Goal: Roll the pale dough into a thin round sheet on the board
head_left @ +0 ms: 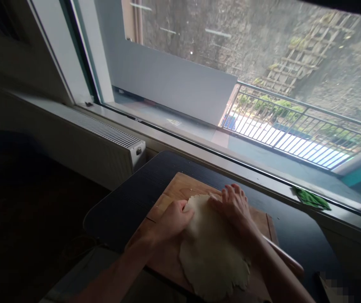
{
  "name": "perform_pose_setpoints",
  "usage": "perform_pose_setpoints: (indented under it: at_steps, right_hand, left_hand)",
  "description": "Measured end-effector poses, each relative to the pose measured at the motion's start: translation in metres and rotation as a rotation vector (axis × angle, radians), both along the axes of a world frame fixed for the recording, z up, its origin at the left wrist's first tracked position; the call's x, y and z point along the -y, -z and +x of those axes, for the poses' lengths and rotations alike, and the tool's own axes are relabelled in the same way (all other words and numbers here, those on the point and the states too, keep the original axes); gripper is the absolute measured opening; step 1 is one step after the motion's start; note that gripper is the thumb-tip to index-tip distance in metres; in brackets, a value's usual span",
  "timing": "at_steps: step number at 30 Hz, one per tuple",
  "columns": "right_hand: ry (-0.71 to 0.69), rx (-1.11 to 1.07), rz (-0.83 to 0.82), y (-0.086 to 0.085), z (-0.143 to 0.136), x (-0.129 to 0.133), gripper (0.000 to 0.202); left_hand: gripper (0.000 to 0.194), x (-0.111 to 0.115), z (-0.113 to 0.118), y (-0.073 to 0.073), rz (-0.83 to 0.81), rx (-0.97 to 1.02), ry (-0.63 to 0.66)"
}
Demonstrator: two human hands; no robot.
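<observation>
A flat, rolled-out sheet of dough (210, 248) with a ragged near edge lies over a wooden board (180, 185). At its far left edge my left hand (175, 216) is closed, with the dough's rim between thumb and curled fingers. My right hand (235, 206) is across the sheet at the far right edge. Its fingers reach forward, somewhat apart, and the thumb rests against the dough. A rolling pin (286, 257) lies to the right, partly hidden behind my right forearm.
The board stands on a dark table (120, 210) with rounded corners. Beyond it runs a window sill (199, 153) bearing a green cloth (313, 198). A white radiator (110, 139) is at the left. Outside the window are a railing (294, 122) and a stone wall.
</observation>
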State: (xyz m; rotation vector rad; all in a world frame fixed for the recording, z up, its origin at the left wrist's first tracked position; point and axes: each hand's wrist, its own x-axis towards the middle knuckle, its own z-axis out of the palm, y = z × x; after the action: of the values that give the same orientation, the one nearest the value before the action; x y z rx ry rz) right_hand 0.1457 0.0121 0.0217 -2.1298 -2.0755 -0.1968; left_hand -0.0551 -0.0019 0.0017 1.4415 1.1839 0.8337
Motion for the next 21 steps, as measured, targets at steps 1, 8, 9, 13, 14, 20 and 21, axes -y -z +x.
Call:
perform_pose_setpoints:
  at_steps: [1, 8, 9, 13, 14, 20, 21]
  right_hand:
    - [-0.063, -0.007, 0.028, 0.004, -0.005, 0.010, 0.041]
    - [0.056, -0.035, 0.057, 0.003, 0.004, -0.014, 0.047]
    - [0.094, -0.048, 0.038, 0.001, 0.006, -0.020, 0.048]
    - [-0.042, -0.047, 0.040, 0.007, -0.012, -0.004, 0.047]
    - [-0.098, -0.031, 0.062, 0.009, -0.017, 0.004, 0.046]
    - [0.075, -0.017, 0.027, 0.004, -0.002, -0.022, 0.051]
    - [0.097, -0.034, -0.024, 0.003, -0.001, -0.027, 0.050]
  left_hand:
    - [0.025, 0.001, 0.000, -0.001, 0.000, 0.010, -0.002]
    - [0.019, 0.001, 0.000, 0.000, 0.008, -0.015, 0.007]
    - [0.019, 0.001, -0.001, 0.001, 0.007, -0.026, 0.003]
    - [0.021, 0.002, -0.001, 0.004, 0.000, -0.023, 0.004]
    - [0.022, 0.002, 0.000, 0.005, 0.000, -0.022, 0.004]
    - [0.020, 0.001, 0.000, 0.005, 0.038, -0.068, -0.022]
    - [0.020, 0.001, 0.000, 0.006, 0.039, -0.072, -0.022]
